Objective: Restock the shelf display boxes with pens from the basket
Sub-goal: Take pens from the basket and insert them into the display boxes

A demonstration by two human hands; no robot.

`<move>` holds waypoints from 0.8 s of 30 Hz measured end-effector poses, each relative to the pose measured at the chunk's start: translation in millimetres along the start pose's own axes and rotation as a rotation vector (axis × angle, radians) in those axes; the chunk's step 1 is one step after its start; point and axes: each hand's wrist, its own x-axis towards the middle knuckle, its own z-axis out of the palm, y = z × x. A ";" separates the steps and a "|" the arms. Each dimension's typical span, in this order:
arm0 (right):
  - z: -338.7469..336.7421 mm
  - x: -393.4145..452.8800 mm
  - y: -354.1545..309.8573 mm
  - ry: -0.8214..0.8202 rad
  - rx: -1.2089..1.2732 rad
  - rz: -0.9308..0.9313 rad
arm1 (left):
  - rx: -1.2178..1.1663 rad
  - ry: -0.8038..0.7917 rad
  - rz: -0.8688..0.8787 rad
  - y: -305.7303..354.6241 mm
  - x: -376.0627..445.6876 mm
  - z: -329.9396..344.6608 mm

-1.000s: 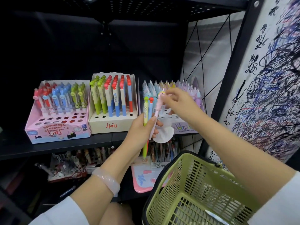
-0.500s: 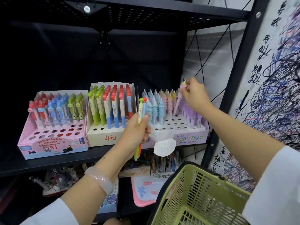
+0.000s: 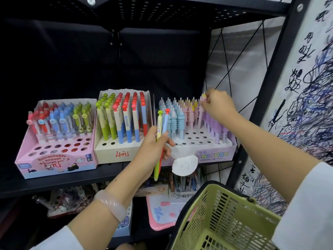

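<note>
Three display boxes stand on the black shelf: a pink eraser-pen box (image 3: 54, 159) at left, a cream box (image 3: 115, 150) in the middle, a lilac unicorn box (image 3: 212, 154) at right. My left hand (image 3: 153, 150) grips two pens (image 3: 159, 134), one green-capped and one red-capped, upright in front of the gap between the cream and unicorn boxes. My right hand (image 3: 219, 105) pinches the top of a pink unicorn pen (image 3: 202, 109) standing among the back rows of the unicorn box. The green basket (image 3: 225, 219) hangs at lower right.
A black upright post (image 3: 266, 91) and a scribbled white panel (image 3: 310, 87) stand to the right. Below the shelf lie more pen boxes (image 3: 182, 183) and a pink drawing board (image 3: 162, 213). A perforated black shelf (image 3: 162, 9) hangs overhead.
My right hand carried the pink unicorn pen from my left hand's bundle up and right into the unicorn box's back rows. My left hand stayed, now with two pens.
</note>
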 end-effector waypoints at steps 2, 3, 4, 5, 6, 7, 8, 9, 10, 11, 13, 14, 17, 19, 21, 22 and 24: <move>0.7 4.3 -2.2 0.002 -0.106 -0.020 | -0.013 -0.006 0.021 1.2 -1.4 0.0; 1.1 6.6 -2.6 0.001 -0.153 -0.028 | -0.014 -0.008 0.024 1.5 -1.8 -0.2; 1.8 8.8 -2.9 -0.008 -0.184 -0.021 | -0.013 -0.009 0.026 1.6 -1.9 -0.5; 2.7 10.7 -2.7 -0.025 -0.204 -0.003 | -0.012 -0.010 0.027 1.7 -1.9 -1.0; 4.0 11.9 -2.3 -0.048 -0.226 0.019 | -0.009 -0.009 0.027 1.7 -2.1 -1.2; 5.1 13.1 -1.9 -0.074 -0.259 0.038 | 0.000 -0.008 0.028 1.6 -2.2 -1.3; 6.0 14.0 -1.8 -0.102 -0.296 0.050 | 0.010 -0.007 0.030 1.5 -2.4 -1.4; 6.7 14.6 -2.4 -0.132 -0.331 0.054 | 0.019 -0.006 0.031 1.4 -2.6 -1.7; 6.8 14.9 -4.0 -0.161 -0.361 0.051 | 0.024 -0.005 0.028 1.4 -2.9 -1.9; 7.1 15.0 -5.8 -0.186 -0.390 0.044 | 0.025 -0.004 0.025 1.5 -3.6 -2.3; 6.5 14.9 -8.9 -0.231 -0.472 0.024 | 0.026 -0.003 0.023 2.0 -4.1 -2.6; 6.2 14.0 -9.9 -0.257 -0.527 0.006 | 0.023 -0.002 0.023 2.4 -4.3 -2.3; 3.9 12.0 -10.7 -0.326 -0.643 -0.044 | 0.012 -0.001 0.021 4.3 -5.3 -1.6; 1.4 13.6 -10.5 -0.344 -0.662 -0.065 | 0.008 -0.003 0.019 5.7 -5.8 -2.1; 0.5 14.1 -8.3 -0.294 -0.570 -0.058 | 0.006 -0.001 0.021 7.1 -6.3 -3.0; 0.8 13.3 -7.0 -0.250 -0.492 -0.057 | 0.006 0.000 0.023 7.6 -6.3 -3.5; 3.2 9.8 -5.4 -0.226 -0.408 -0.125 | 0.004 0.004 0.020 8.5 -6.3 -4.1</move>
